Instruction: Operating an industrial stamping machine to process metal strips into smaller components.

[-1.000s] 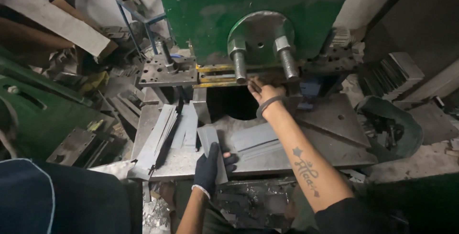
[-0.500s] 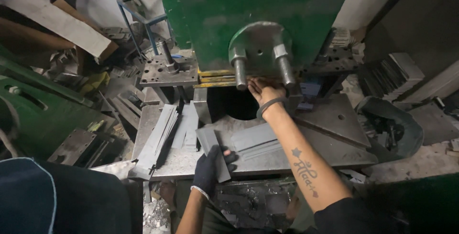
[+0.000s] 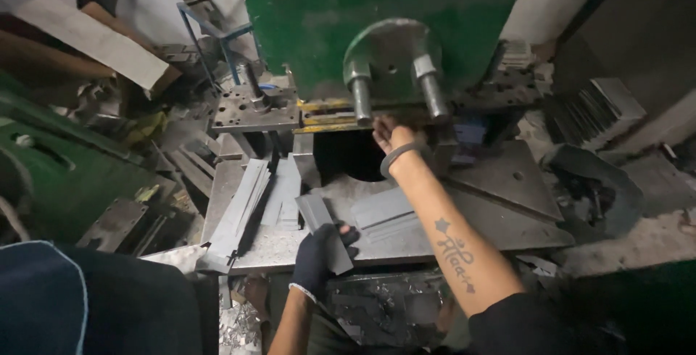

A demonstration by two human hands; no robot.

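Observation:
My left hand (image 3: 319, 257), in a dark glove, grips a flat grey metal strip (image 3: 317, 213) lying on the steel press table (image 3: 507, 213). My right hand (image 3: 389, 134), bare with a band on the wrist, reaches into the die area under the two steel guide posts (image 3: 362, 97) of the green press (image 3: 377, 7); its fingers are partly hidden there. More grey strips (image 3: 383, 213) lie flat on the table beside my right forearm.
A stack of long metal strips (image 3: 243, 210) leans at the table's left. A drilled steel block (image 3: 254, 108) sits left of the die. Scrap metal and boards pile up at far left; metal parts (image 3: 594, 112) lie at right. Offcuts litter the floor below.
The press's round plate with its posts has risen slightly. My right hand stays at the die; my left hand keeps its hold on the strip.

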